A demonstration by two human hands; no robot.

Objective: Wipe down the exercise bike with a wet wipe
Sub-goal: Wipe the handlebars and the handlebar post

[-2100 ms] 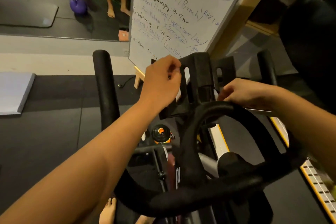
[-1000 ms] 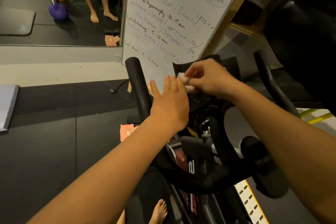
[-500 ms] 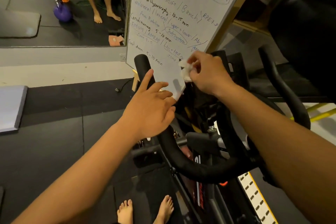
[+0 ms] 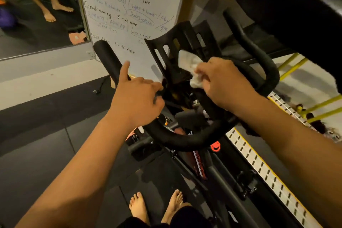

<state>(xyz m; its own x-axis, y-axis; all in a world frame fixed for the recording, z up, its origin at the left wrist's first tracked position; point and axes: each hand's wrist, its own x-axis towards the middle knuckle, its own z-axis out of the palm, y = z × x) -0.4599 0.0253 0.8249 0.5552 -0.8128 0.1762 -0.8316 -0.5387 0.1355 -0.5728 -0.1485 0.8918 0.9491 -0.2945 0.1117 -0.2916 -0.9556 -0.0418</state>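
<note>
The right hand [image 4: 224, 81] pinches a crumpled wet wipe [image 4: 194, 72] against the near face of the exercise bike's slotted black tablet holder [image 4: 172, 48]. The holder's long axis rises up and away, just beyond the fingertips, so this hand looks better placed to wipe it. The left hand [image 4: 137, 98] wraps the left handlebar [image 4: 109, 61], index finger extended.
</note>
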